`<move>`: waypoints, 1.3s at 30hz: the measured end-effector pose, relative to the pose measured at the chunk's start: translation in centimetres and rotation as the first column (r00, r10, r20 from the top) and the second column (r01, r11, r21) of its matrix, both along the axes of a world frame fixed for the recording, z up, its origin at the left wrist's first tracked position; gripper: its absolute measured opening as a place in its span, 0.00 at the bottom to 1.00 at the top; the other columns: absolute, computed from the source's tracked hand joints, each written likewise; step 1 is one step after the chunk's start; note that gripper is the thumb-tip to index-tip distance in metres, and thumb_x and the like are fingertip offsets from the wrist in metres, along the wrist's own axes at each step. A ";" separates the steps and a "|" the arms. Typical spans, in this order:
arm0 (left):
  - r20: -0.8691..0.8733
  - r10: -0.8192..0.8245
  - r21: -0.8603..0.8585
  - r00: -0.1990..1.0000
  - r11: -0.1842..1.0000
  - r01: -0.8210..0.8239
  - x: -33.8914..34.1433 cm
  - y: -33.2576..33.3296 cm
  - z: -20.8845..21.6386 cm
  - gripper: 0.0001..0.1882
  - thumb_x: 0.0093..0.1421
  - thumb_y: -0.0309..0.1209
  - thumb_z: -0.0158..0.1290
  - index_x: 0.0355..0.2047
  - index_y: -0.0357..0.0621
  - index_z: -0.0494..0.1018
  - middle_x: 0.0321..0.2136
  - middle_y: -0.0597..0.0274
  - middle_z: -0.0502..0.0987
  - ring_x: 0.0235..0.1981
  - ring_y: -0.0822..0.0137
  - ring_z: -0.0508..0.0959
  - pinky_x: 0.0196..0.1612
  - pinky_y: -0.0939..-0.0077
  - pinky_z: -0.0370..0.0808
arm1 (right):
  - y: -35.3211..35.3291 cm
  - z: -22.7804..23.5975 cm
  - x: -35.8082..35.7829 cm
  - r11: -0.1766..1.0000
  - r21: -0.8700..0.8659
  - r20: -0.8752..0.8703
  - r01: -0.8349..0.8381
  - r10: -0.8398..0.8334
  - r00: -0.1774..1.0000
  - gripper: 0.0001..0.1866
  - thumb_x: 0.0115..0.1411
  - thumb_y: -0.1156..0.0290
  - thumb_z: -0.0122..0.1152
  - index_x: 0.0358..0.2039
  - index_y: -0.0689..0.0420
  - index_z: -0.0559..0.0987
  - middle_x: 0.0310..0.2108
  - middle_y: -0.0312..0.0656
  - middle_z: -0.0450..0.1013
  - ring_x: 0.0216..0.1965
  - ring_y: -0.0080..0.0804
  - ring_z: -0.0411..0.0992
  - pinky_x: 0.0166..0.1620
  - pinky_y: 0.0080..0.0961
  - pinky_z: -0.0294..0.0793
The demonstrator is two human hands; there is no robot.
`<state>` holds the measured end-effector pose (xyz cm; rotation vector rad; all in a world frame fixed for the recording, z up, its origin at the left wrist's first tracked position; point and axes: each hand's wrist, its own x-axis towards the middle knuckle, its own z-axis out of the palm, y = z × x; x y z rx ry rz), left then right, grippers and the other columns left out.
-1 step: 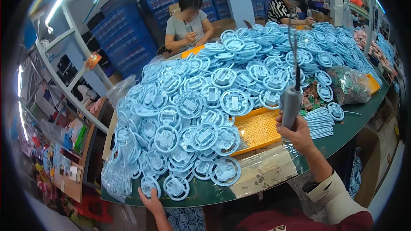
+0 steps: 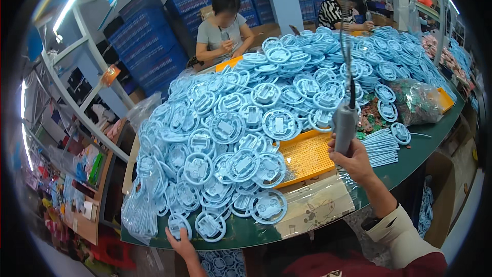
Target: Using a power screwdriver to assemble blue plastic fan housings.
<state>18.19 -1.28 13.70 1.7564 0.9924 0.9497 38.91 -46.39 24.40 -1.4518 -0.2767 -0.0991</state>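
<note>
My right hand (image 2: 352, 160) is wrapped round a grey electric screwdriver (image 2: 345, 125), held upright above the table with a coiled cord rising from its top. At the table's front left edge, my left hand (image 2: 182, 246) pinches the rim of a light blue wheel-shaped plastic part (image 2: 179, 224), thumb on top. Another such part, a wheel-shaped piece with a box-like hub (image 2: 210, 225), lies just right of it. A large heap of the same parts (image 2: 225, 125) covers most of the table. The screwdriver's tip is hidden by my hand.
A yellow tray (image 2: 312, 155) with small metal bits lies mid-table, a taped sheet (image 2: 320, 204) before it. Blue sticks (image 2: 378, 147), small green and brown pieces (image 2: 373, 118) and a clear bag (image 2: 417, 100) are at right. Two people work across the table. More blue parts (image 2: 223, 262) lie below the edge.
The whole view has shifted very slightly. Both hands keep their holds, and nothing has been taken up or let go.
</note>
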 end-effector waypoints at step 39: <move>-0.665 -0.235 0.480 0.709 0.594 0.646 3.8 -7.6 4.2 0.35 0.36 0.47 0.65 0.46 0.49 0.71 0.51 0.55 0.64 0.59 0.49 0.56 0.57 0.39 0.42 | 11.9 1.8 30.3 0.565 -0.818 0.203 0.107 0.110 0.973 0.38 0.46 0.49 0.66 0.52 0.63 0.70 0.44 0.56 0.72 0.45 0.48 0.71 0.47 0.36 0.70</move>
